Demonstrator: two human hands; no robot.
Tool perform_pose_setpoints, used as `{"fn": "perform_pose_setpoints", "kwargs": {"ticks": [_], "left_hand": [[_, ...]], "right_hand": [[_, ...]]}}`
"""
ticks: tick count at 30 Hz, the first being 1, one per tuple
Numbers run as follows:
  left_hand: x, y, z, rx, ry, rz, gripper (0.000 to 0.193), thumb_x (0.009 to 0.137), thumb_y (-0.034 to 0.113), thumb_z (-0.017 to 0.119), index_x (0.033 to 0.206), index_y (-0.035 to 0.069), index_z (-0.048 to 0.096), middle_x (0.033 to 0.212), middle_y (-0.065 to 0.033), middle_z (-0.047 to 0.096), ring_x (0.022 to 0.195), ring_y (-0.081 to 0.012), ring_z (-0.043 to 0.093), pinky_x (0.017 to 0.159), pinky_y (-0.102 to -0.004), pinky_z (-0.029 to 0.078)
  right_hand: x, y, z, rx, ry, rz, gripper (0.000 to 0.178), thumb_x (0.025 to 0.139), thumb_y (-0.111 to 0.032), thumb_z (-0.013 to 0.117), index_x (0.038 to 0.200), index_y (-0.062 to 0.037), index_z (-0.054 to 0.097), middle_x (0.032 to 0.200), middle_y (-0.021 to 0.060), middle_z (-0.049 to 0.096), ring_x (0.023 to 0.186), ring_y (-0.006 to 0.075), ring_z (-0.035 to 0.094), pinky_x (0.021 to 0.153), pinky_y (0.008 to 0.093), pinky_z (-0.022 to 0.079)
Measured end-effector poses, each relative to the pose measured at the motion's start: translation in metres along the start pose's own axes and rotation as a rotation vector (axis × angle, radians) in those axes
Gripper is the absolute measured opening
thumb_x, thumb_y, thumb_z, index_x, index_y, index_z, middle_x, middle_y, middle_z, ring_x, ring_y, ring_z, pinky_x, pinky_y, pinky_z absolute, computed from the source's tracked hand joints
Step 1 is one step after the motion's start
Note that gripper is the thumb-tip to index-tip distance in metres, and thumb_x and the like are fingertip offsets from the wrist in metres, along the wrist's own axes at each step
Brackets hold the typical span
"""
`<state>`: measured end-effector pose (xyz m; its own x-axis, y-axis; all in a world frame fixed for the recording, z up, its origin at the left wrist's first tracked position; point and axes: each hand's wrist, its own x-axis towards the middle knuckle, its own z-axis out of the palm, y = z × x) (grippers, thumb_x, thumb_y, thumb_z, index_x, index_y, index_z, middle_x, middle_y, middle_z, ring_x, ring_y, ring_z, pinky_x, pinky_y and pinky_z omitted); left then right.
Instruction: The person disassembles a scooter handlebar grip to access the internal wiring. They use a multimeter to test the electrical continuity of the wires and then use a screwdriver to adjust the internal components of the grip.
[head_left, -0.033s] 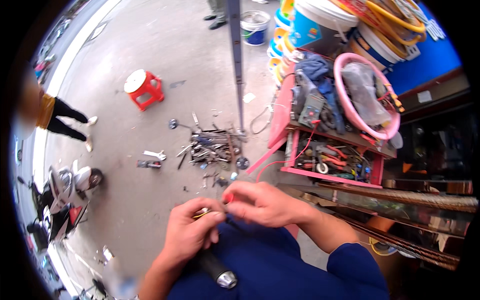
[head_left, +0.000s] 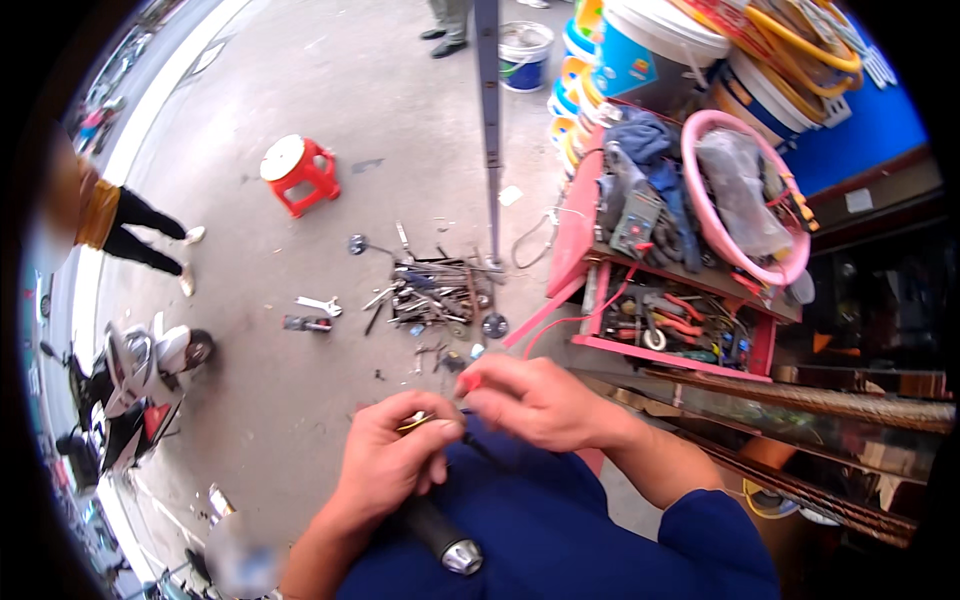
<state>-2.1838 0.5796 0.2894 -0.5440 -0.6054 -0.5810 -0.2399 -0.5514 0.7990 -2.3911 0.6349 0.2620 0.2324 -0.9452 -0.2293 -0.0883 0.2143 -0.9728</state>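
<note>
My left hand (head_left: 395, 450) is closed in a pinch, with a thin yellow wire (head_left: 413, 422) showing between its thumb and fingers. Just right of it, my right hand (head_left: 535, 405) grips the small red end (head_left: 472, 382) of a test lead, its fingertips close to the left ones. A red cable (head_left: 555, 325) runs toward that hand from the multimeter (head_left: 635, 225) on the red tool cabinet. Below my left hand, a black handlebar grip (head_left: 430, 520) with a silver end cap lies against my dark blue clothing. Fingers hide the exact contact point.
A pile of metal tools (head_left: 435, 290) lies on the floor ahead, with a wrench (head_left: 320, 304) to its left. The open drawer (head_left: 680, 365) and pink basin (head_left: 690, 180) are at right. A red stool (head_left: 305, 185), scooter (head_left: 140, 370) and standing person (head_left: 125, 220) are farther left.
The whole view has shifted slightly. My right hand with the red lead end has lifted a little away from my left hand, which keeps its pinch.
</note>
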Motion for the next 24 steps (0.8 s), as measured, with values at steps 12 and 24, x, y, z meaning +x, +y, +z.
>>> {"fn": "perform_pose_setpoints", "kwargs": {"ticks": [12, 24], "left_hand": [[-0.008, -0.004, -0.003, -0.026, 0.026, -0.027, 0.009, 0.094, 0.011, 0.065, 0.095, 0.002, 0.064, 0.066, -0.0005, 0.061, 0.047, -0.0049, 0.053, 0.038, -0.0193, 0.038], [-0.010, -0.004, -0.004, -0.026, 0.038, 0.000, 0.010, 0.096, 0.011, 0.061, 0.097, 0.002, 0.064, 0.068, -0.0024, 0.064, 0.050, -0.0045, 0.055, 0.040, -0.0185, 0.040]], "right_hand": [[-0.016, -0.023, 0.021, 0.265, -0.047, 0.001, 0.051, 0.097, -0.009, 0.059, 0.140, -0.0027, 0.034, 0.087, 0.0051, 0.065, 0.070, 0.0082, 0.056, 0.062, 0.0215, 0.045], [-0.005, -0.031, 0.030, 0.516, -0.104, 0.239, 0.035, 0.096, -0.010, 0.059, 0.129, -0.0023, 0.051, 0.083, 0.0070, 0.067, 0.059, 0.0088, 0.058, 0.054, 0.0223, 0.046]]}}
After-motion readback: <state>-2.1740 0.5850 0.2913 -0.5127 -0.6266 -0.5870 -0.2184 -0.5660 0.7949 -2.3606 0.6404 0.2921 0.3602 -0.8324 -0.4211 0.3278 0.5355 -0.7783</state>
